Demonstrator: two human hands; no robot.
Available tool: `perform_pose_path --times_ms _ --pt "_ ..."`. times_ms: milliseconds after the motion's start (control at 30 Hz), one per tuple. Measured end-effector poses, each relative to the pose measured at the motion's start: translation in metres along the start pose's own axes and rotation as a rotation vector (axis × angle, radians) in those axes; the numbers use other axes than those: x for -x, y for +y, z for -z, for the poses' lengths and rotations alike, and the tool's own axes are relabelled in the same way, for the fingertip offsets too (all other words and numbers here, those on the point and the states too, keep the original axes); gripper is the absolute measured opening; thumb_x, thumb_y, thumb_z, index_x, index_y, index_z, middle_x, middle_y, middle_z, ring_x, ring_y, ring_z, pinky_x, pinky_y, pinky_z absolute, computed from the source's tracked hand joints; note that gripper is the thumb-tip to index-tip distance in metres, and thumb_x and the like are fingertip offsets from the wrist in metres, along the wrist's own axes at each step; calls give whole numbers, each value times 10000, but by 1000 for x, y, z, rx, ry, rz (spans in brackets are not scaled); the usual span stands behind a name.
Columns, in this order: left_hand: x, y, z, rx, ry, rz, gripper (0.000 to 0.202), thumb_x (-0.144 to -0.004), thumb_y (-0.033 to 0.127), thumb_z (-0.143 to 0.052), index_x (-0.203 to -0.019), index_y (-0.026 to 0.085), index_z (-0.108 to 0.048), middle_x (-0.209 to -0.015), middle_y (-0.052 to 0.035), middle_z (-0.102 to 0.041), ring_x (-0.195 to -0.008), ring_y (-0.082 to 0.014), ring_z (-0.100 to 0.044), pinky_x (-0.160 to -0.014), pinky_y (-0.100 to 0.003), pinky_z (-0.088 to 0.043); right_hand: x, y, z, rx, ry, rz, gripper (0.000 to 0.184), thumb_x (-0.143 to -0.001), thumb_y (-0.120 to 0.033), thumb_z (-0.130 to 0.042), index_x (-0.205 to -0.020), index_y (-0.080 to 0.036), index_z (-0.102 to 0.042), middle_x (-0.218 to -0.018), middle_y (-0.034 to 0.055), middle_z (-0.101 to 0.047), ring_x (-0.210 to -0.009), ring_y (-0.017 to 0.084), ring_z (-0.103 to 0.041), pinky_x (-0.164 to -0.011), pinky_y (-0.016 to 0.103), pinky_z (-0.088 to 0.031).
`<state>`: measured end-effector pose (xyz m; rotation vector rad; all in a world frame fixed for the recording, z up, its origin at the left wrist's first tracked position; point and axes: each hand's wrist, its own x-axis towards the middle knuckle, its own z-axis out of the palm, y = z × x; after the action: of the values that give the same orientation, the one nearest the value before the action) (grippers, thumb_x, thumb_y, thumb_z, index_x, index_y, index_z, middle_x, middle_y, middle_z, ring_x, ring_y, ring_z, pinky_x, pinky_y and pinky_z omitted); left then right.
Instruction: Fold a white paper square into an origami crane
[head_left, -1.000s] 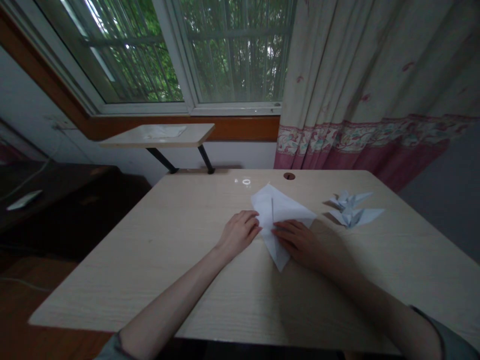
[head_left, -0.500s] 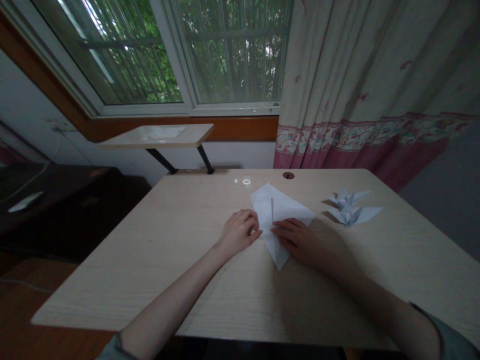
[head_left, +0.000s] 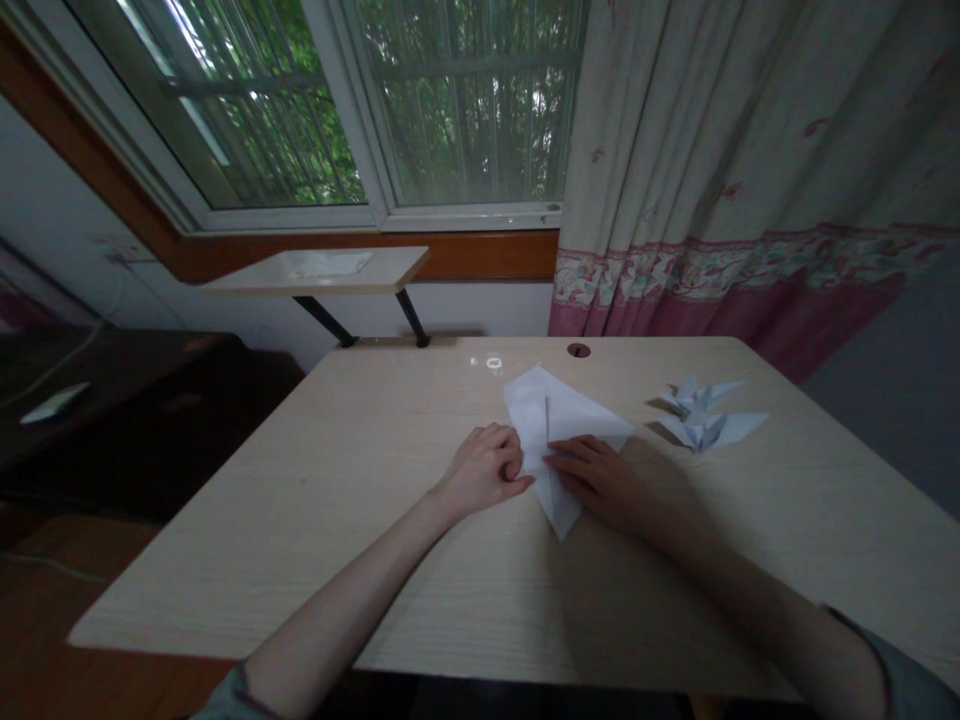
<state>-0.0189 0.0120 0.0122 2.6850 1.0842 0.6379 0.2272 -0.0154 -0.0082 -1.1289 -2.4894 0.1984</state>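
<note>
A partly folded sheet of white paper (head_left: 551, 408) lies on the light wooden desk (head_left: 360, 470), one pointed corner toward me and a raised fold line down its middle. My left hand (head_left: 486, 464) is at the paper's left edge, fingers curled and thumb stretched over the sheet; whether it pinches the edge is hidden. My right hand (head_left: 604, 482) lies on the paper's right part, its fingers extended and pressed flat near the middle fold. Two folded paper cranes (head_left: 701, 430) stand to the right of the sheet, close together.
A small raised shelf (head_left: 255, 280) on black legs stands at the desk's back left, with a pale sheet on it. A round cable hole (head_left: 578, 350) is near the back edge. Behind are a window and a patterned curtain (head_left: 637, 260). A dark cabinet (head_left: 135, 400) stands at the left.
My left thumb has slid a little to the right over the paper. My right hand stays nearly in place, and the sheet keeps its shape.
</note>
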Motion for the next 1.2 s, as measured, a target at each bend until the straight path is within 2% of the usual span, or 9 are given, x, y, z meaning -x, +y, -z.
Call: perform_pose_path --times_ms 367,600,933,1200 --pt "2 3 -1 3 -71 -53 403 -792 415 -762 -574 174 -524 -778 5 -611 -831 -182 -571 -769 -320 -380 0 -1 1 -1 9 -2 370 -948 -151 -502 -1279 -256 -632 -1274 72 -655 -1179 222 -575 -1026 431 -481" --pt "3 8 -3 14 -79 -63 405 -754 450 -788 -587 183 -534 -782 11 -620 -827 -180 -566 -774 -324 -376 0 -1 0 -8 8 -6 366 -949 -154 -500 -1273 -255 -636 -1262 72 -660 -1178 221 -575 -1024 441 -479" --pt "4 24 -7 17 -137 -103 451 -645 504 -848 -552 187 -541 -747 27 -627 -817 -175 -550 -766 -324 -353 0 0 0 -28 6 1 358 -937 -141 -521 -1258 -242 -641 -1285 77 -646 -1197 222 -557 -1034 436 -469" --pt "4 31 -6 -37 -150 -110 481 -652 577 -806 -538 189 -546 -731 19 -628 -805 -185 -535 -753 -339 -330 0 1 0 -32 12 -3 331 -946 -152 -510 -1222 -255 -662 -1294 63 -644 -1200 244 -552 -1029 462 -470"
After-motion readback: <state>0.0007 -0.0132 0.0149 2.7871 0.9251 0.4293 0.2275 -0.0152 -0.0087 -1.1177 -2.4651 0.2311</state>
